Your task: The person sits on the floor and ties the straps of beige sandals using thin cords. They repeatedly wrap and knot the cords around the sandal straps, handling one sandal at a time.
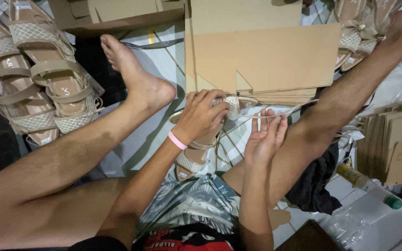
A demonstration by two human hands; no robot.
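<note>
**Sandal and lace between two hands**

The left hand closes over a beige sandal that lies on the floor between the person's legs. The sandal's long axis runs near to far, heel toward the shorts, toe under the fingers; its woven front shows just beyond the knuckles. A pink band circles that wrist.

The right hand sits just right of the sandal, palm up, fingers loosely spread and nearly straight. A thin lace stretches from the sandal's front across its fingertips and on to the right. Whether the fingers pinch the lace or it only rests on them is hard to tell. The left hand is the nearer one to the sandal, on top of it.

Flat cardboard lies just beyond both hands. More sandals are stacked far left, another pair far right, partly cut off. The left fingertips and the sandal's toe are hidden.
</note>
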